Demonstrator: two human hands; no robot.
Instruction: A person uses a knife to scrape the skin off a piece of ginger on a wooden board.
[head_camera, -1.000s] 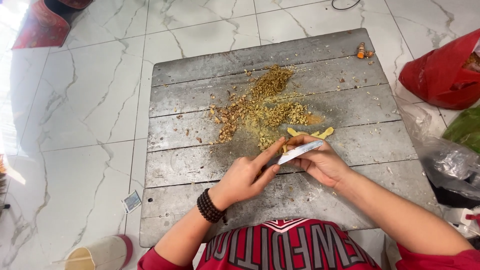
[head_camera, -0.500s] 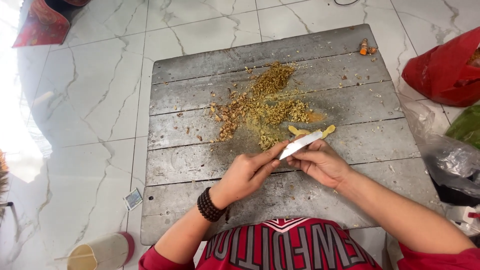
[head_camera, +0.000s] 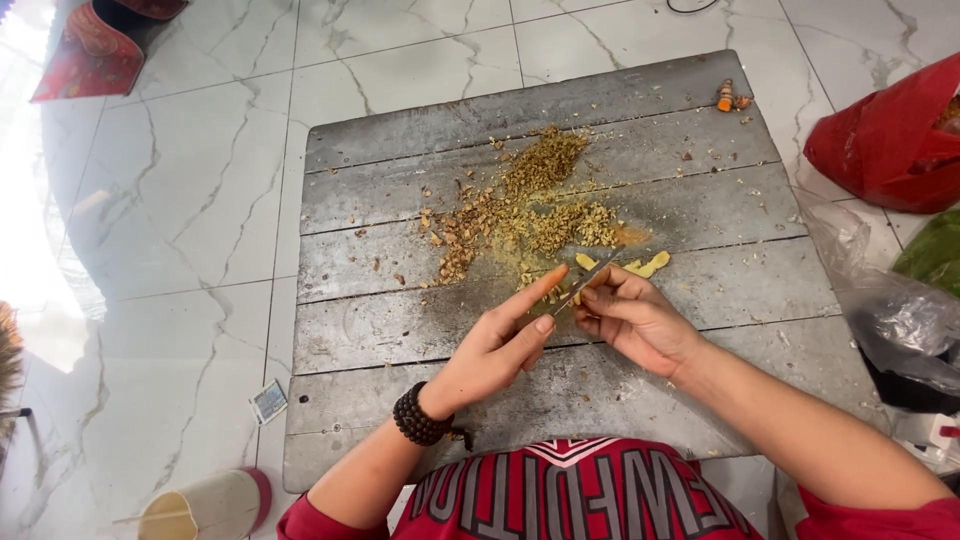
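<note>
My right hand (head_camera: 634, 318) grips a small knife (head_camera: 587, 282), its blade pointing up and away over a grey wooden board (head_camera: 400, 330). My left hand (head_camera: 497, 345), with a dark bead bracelet on the wrist, has its fingers stretched out, the fingertips touching the blade's side. Just beyond the blade lie a few pale yellow root pieces (head_camera: 648, 266). Farther back is a spread heap of chopped yellow-brown bits (head_camera: 525, 205). Whether the left fingers pinch a small piece is hidden.
The board lies on a white marble floor. An orange root stub (head_camera: 727, 96) sits at the board's far right corner. A red bag (head_camera: 890, 140) and clear plastic bags (head_camera: 900, 320) are to the right. A cream and red cylinder (head_camera: 205, 505) lies near left.
The knife blade has tilted from lying nearly flat and broadside to edge-on and steeper. My left fingertips have slid up along it. Both hands stay in about the same place.
</note>
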